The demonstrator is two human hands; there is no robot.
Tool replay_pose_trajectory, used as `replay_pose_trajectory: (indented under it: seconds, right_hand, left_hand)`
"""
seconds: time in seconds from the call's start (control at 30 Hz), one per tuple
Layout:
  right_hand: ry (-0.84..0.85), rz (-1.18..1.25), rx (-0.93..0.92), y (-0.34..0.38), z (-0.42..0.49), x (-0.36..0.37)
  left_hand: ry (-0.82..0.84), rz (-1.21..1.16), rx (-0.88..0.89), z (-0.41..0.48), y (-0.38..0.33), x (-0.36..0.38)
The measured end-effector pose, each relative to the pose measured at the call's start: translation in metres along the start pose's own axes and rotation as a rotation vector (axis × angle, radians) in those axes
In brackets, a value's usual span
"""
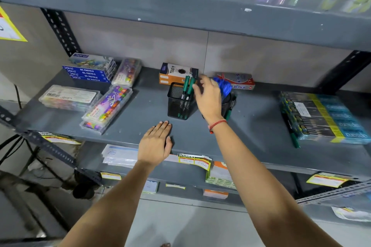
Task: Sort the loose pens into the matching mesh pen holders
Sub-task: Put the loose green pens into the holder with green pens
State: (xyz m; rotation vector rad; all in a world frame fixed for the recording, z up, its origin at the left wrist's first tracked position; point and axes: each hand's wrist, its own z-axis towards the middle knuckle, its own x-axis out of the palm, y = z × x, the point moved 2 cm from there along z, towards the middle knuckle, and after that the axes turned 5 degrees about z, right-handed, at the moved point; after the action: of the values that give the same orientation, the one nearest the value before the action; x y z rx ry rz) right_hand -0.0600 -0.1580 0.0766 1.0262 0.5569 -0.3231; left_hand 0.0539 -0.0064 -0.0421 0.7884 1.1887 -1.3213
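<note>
A square black mesh holder [177, 102] stands mid-shelf with green pens [187, 86] upright in it. My right hand [208, 96] hovers just right of those pens, fingers spread, holding nothing. Behind that hand a second dark holder [227, 102] carries blue pens [223, 85], mostly hidden by the hand. A loose green pen [228, 113] leans by that holder's right side. Another green pen [295, 140] lies at the front right beside a flat pack. My left hand [155, 144] rests flat and open on the grey shelf [140, 110] near its front edge.
Blue pastel boxes [90, 70] and clear crayon cases [108, 106] fill the shelf's left. An orange box [176, 73] and a red-white box [239, 81] stand at the back. A large flat pencil pack [325, 118] lies at right. Another shelf hangs overhead.
</note>
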Motion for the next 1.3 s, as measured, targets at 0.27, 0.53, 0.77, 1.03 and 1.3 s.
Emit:
replay_pose_trajectory:
  seconds: [0.27,0.53,0.77,1.03,1.3]
  right_hand:
    - [-0.32,-0.034,0.344,-0.082,-0.027,-0.057]
    - [0.142,-0.361,0.341,-0.097,-0.048,-0.033]
    - [0.124,-0.442,0.382,-0.09,-0.08,-0.047]
    - [-0.267,-0.193,0.238,-0.031,-0.102,-0.088]
    - [-0.362,0.345,-0.026,0.05,-0.022,-0.088]
  left_hand:
    - [-0.002,0.001,-0.006,0.0,-0.001,-0.001]
    - [0.018,0.007,-0.01,-0.001,0.0,-0.001]
    - [0.026,0.019,-0.015,-0.002,-0.001,-0.001]
    - [0.039,0.025,-0.026,-0.002,-0.003,-0.003]
    - [0.036,0.038,-0.025,-0.002,-0.003,-0.004]
